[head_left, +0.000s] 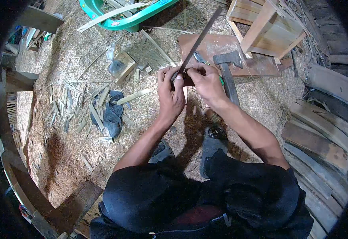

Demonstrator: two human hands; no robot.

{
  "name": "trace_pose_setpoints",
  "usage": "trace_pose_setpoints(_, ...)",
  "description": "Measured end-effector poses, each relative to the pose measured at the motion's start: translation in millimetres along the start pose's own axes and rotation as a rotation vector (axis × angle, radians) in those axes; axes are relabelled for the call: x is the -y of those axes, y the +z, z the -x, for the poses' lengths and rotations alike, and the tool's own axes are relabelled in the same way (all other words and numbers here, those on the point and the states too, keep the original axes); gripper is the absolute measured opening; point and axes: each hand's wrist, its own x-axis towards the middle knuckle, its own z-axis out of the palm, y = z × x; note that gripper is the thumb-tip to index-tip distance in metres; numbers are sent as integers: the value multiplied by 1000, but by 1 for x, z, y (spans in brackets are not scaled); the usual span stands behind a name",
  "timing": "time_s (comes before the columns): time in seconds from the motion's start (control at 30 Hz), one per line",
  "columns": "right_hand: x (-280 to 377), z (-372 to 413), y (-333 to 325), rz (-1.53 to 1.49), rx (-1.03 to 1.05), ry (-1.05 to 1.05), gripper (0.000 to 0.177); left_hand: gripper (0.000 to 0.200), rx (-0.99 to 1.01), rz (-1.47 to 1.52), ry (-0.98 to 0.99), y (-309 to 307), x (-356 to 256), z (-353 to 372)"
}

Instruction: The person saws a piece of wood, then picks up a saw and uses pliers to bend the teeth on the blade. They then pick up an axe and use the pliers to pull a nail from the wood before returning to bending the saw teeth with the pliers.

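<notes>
A long, narrow, dark blade-like strip (pixel 201 40) slants up and to the right from my hands. My left hand (pixel 171 87) is closed around its lower end, thumb on top. Close beside it, my right hand (pixel 207 83) is closed in a pinch at a small dark part by the strip's base; fingers hide what exactly it grips. Just beyond my right hand lies a hatchet (pixel 230 77) with a dark head and handle. A tool with a green handle (pixel 221 80), partly covered by that hand, rests near the hatchet.
A brown board (pixel 261 65) lies under the hatchet, beside a wooden crate-like frame (pixel 275 34). A green tub (pixel 130 22) holds wood strips. Scattered offcuts, a dark plastic bag (pixel 113 115) and a small wooden box (pixel 122 67) lie left. Stacked planks (pixel 317 147) line the right.
</notes>
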Motion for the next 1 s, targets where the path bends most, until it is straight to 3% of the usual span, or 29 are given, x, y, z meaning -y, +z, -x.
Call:
trace_pose_setpoints(0.1, 3, 2, 0, -90, 50, -43, 19, 24, -18, 103, -104, 1, 1, 1)
trace_pose_setpoints(0.2, 14, 6, -2, -211, 127, 27, 19, 22, -2, 270, -348, 4, -1, 0)
trace_pose_setpoints(0.33, 10, 1, -7, -117, 188, -101, 20, 25, 34, 406, -550, 1, -7, -9)
trace_pose_setpoints(0.5, 42, -2, -15, -91, 252, 82, 24, 28, 62, 575, -626, -9, -24, -19)
trace_pose_setpoints(0.63, 55, -8, -21, 83, 288, -26, 25, 30, 28, 665, -717, -8, -21, -20)
trace_pose_setpoints(0.73, 47, -16, -20, 234, 241, -291, 25, 33, 0, 726, -728, -9, -20, -20)
trace_pose_setpoints(0.83, 57, -10, -17, 294, 240, -228, 23, 36, -2, 815, -758, -10, -16, -18)
trace_pose_setpoints(1.0, 49, -8, -12, 135, 275, -93, 23, 36, -20, 855, -776, -10, -12, -13)
